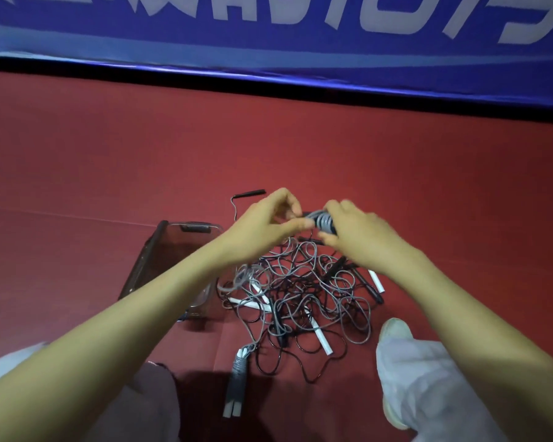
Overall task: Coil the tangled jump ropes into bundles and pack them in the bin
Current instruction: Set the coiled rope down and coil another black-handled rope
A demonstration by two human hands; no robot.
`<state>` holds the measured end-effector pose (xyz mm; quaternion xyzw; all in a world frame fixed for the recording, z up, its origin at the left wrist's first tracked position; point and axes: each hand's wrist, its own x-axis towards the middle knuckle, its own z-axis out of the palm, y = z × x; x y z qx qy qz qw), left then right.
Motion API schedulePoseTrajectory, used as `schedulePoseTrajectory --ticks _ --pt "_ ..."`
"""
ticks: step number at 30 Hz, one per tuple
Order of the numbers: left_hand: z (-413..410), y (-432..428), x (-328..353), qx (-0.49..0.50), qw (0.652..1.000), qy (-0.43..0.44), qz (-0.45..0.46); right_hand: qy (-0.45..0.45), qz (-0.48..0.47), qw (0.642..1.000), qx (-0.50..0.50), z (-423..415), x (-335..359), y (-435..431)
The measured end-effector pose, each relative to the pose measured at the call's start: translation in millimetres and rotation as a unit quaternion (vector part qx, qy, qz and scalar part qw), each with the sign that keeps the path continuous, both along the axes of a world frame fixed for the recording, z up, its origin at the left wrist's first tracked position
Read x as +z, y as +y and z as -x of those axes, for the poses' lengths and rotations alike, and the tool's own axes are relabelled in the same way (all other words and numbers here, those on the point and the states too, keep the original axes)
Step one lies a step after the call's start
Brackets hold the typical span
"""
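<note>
Forearms (pixel 134 317) outstretched, my left hand (pixel 268 218) and right hand (pixel 358 234) clench the grey coiled rope bundle (pixel 324 222); I reckon slackening could unravel it.

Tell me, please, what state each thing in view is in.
Rope bundle: wound, held above the tangled ropes.
Left hand: pinches the rope bundle's end.
Right hand: grips the rope bundle.
Tangled ropes: knotted heap on the floor.
Coiled bundle: wound tight, lying on the floor, outside the bin.
Clear bin: open, upright.

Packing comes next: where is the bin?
In the head view, the clear bin sits on the floor, left of the tangled ropes, partly behind the left forearm.
</note>
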<state>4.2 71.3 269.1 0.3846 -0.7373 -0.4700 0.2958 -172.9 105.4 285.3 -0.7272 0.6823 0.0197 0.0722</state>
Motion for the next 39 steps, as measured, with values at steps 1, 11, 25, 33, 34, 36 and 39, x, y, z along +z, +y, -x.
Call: schedulePoseTrajectory --ticks 1,11,25,33,34,36,39 --pt "8 5 1 0.015 0.997 0.039 -0.061 0.021 0.048 0.999 -0.008 1 2 0" --pt "16 6 15 0.051 0.953 0.179 -0.241 -0.038 0.255 0.966 0.006 5 0 -3" --pt "-3 -3 18 0.131 0.940 0.168 -0.265 -0.118 0.262 0.958 0.016 -5 -2 -8" --pt "-3 -1 12 0.068 0.930 0.220 -0.285 -0.492 0.077 0.865 0.056 -4 14 0" --pt "-1 0 13 0.057 0.934 0.222 -0.274 -0.520 0.073 0.850 0.054 -6 14 1" --pt "2 2 12 0.051 0.940 0.223 -0.252 -0.589 0.054 0.806 0.024 -12 13 4" --pt "5 3 9 0.074 0.947 0.211 -0.229 -0.653 0.034 0.754 -0.056 -17 8 1"
